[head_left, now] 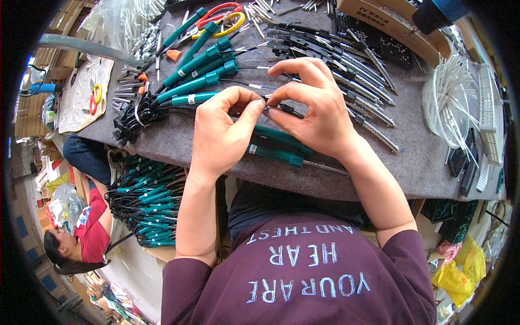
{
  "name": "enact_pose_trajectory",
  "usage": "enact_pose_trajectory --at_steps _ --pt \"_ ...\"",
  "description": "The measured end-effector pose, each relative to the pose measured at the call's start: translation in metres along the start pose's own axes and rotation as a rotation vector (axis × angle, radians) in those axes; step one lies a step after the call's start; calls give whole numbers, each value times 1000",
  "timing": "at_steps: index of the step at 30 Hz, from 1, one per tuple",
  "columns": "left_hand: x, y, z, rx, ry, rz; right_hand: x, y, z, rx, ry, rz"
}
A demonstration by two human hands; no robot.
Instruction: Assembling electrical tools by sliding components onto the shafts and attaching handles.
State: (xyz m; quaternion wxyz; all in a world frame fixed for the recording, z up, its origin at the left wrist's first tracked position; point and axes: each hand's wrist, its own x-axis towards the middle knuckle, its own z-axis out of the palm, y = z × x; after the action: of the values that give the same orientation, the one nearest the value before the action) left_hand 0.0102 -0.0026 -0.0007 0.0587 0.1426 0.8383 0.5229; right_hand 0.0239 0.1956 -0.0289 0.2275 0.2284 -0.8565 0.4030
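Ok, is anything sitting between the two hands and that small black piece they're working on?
Nothing visible. The left hand and right hand both already pinch the small black piece at their fingertips, just above the grey felt table. The teal-handled tools lie behind the hands, and another teal handle lies under them, neither blocking the grip.

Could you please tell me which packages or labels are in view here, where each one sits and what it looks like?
Cardboard box: far edge of the table, long, brown.
Clear plastic bag: right side of the table, holds white ties.
White label: small band around a teal tool handle, just beyond the left hand.
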Motion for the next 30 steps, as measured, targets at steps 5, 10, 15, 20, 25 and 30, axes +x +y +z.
enact_pose_trajectory --at_steps 5,10,15,20,25,30 --pt "1 -2 -1 0 -21 -22 0 1 1 -74 70 -138" --pt "-1 -3 1 -3 -34 -25 0 5 4 -152 92 -320" --pt "-3 -13 7 -19 -30 7 0 -2 2 263 48 102" --pt "-6 -10 13 -55 27 110 -3 1 3 565 -4 429" --pt "-2 -9 17 -46 57 152 -2 1 1 459 48 338" --pt "6 -12 24 44 84 226 -3 -5 0 218 114 139"
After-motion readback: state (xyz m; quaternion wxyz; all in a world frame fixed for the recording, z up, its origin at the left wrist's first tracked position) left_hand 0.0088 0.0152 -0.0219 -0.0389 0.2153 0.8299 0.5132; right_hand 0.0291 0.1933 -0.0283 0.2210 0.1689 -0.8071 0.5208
